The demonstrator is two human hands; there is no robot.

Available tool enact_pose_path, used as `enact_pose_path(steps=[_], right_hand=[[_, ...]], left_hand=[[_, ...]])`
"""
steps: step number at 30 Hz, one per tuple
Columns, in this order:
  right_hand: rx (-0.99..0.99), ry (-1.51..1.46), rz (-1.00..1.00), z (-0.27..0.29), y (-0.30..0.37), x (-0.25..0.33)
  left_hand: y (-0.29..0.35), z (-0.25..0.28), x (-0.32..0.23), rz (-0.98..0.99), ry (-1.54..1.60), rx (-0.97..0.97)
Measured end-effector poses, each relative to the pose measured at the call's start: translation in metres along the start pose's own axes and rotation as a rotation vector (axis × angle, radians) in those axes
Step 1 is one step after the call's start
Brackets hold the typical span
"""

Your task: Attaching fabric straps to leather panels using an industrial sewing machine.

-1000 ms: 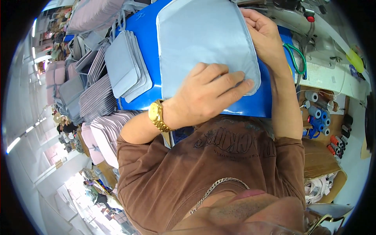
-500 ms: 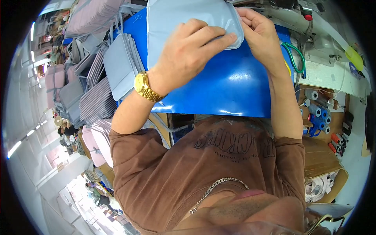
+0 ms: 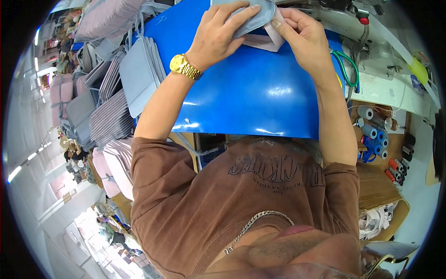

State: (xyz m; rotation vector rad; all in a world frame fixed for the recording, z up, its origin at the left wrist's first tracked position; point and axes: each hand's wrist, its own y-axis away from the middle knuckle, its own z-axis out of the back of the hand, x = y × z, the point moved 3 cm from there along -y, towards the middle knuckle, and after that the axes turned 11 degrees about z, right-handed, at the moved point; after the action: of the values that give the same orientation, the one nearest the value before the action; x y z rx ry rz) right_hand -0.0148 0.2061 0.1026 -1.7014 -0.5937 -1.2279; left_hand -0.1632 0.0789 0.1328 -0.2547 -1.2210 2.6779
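Note:
At the far edge of the blue work surface, a grey-blue fabric panel (image 3: 257, 19) with a rounded corner runs partly out of the picture. My left hand (image 3: 216, 35), gold watch at its wrist, grips the panel's left side with the fingers over the top and the thumb lower down. A pale pinkish strip (image 3: 273, 39) hangs in a bent loop from the panel's corner. My right hand (image 3: 302, 37) pinches this strip between thumb and forefinger, beside the sewing machine bed. The far part of the panel is out of view.
Stacked grey-blue panels (image 3: 141, 76) lie at the left of the blue work surface (image 3: 251, 97). Green-handled scissors (image 3: 346, 67) rest by my right forearm. Thread spools (image 3: 371, 131) and an open cardboard box (image 3: 385, 218) stand at the right.
The panel has moved away and been lifted or folded, so less of it shows. The pale strip has come into view. My left hand has moved away from me; my right stays nearly in place.

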Motion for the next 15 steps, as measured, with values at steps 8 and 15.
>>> enact_pose_path(steps=[8, 15], right_hand=[[-0.031, 0.047, -0.021, 0.002, 0.000, 0.000], [-0.086, 0.178, -0.030, 0.002, -0.002, 0.003]], left_hand=[[-0.050, 0.037, -0.034, 0.160, -0.200, 0.333], [-0.071, 0.027, -0.061, 0.165, -0.460, 0.400]])
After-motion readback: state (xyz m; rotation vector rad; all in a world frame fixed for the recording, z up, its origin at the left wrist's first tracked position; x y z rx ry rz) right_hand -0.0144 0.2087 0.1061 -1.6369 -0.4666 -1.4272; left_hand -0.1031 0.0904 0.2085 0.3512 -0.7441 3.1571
